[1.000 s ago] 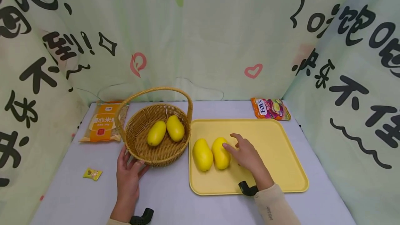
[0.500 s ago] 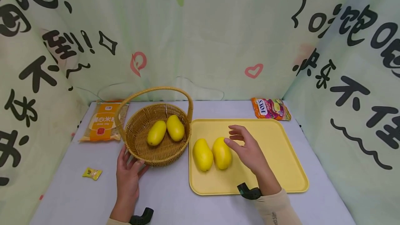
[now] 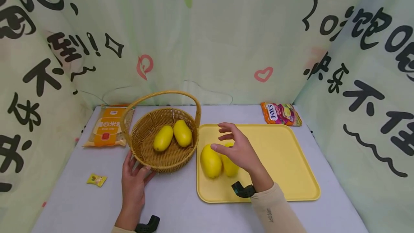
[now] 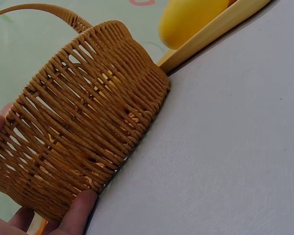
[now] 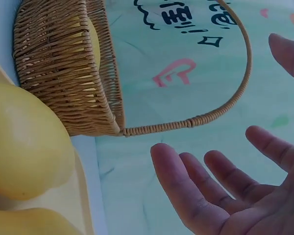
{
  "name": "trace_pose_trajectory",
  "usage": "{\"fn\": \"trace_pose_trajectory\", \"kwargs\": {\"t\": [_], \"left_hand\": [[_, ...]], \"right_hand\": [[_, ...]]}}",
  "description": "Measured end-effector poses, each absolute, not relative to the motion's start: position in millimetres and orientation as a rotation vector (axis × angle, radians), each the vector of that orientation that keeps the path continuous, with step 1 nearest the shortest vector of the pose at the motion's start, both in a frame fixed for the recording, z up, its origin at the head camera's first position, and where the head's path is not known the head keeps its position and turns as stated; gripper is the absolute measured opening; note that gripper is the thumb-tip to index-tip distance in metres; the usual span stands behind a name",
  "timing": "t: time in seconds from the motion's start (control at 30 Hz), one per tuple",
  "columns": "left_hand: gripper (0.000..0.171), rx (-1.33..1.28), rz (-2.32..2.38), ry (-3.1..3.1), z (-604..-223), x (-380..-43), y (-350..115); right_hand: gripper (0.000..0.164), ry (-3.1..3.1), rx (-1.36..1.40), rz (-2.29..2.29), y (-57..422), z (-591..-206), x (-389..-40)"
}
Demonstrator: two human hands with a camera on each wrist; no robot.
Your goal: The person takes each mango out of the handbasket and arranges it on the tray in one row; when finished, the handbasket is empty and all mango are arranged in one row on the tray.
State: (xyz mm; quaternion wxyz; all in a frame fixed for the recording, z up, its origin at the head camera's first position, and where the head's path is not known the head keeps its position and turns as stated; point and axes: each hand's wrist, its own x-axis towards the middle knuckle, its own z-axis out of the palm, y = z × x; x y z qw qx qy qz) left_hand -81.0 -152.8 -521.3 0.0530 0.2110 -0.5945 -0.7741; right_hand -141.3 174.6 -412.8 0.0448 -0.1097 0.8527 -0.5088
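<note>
Two yellow mangoes lie in the brown wicker basket (image 3: 147, 157), a left mango (image 3: 163, 138) and a right mango (image 3: 182, 133). My left hand (image 3: 133, 186) rests with spread fingers against the basket's near left wall; in the left wrist view its thumb (image 4: 81, 208) touches the weave low down. On the yellow tray (image 3: 275, 161) lie two more: one mango (image 3: 211, 161) at the left and another mango (image 3: 229, 167) beside it, partly hidden by my right hand (image 3: 237, 148). That hand hovers above them with spread, slightly bent fingers and holds nothing.
An orange-labelled food bag (image 3: 106, 127) lies behind the basket at left. A small yellow wrapped sweet (image 3: 96, 179) sits on the white tabletop (image 3: 174, 204). A FOX'S candy bag (image 3: 280, 114) lies behind the tray. Printed curtains (image 3: 223, 39) enclose the table.
My right hand has moved left and slightly up, from beside the tray's right mango to above both, its fingers spreading. The left hand, basket and mangoes have stayed in place.
</note>
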Motion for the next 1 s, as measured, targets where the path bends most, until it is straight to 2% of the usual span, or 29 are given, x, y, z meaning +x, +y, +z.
{"fn": "trace_pose_trajectory", "kwargs": {"t": [0.43,0.6,0.73,1.0], "left_hand": [[0.088,0.65,-2.348,-1.82,-522.5,-82.0,-152.7],[0.088,0.636,-2.347,-1.815,-522.4,-81.7,-154.0],[0.088,0.627,-2.35,-1.812,-522.8,-81.4,-154.5],[0.089,0.637,-2.355,-1.815,-524.3,-82.4,-155.0]], "right_hand": [[0.08,2.675,-0.595,-1.25,128.3,-400.5,-159.0],[0.078,2.722,-0.68,-1.083,108.3,-396.9,-166.6],[0.072,2.729,-0.687,-0.993,91.8,-392.0,-172.4],[0.075,2.715,-0.619,-0.782,67.7,-385.7,-188.6]]}}
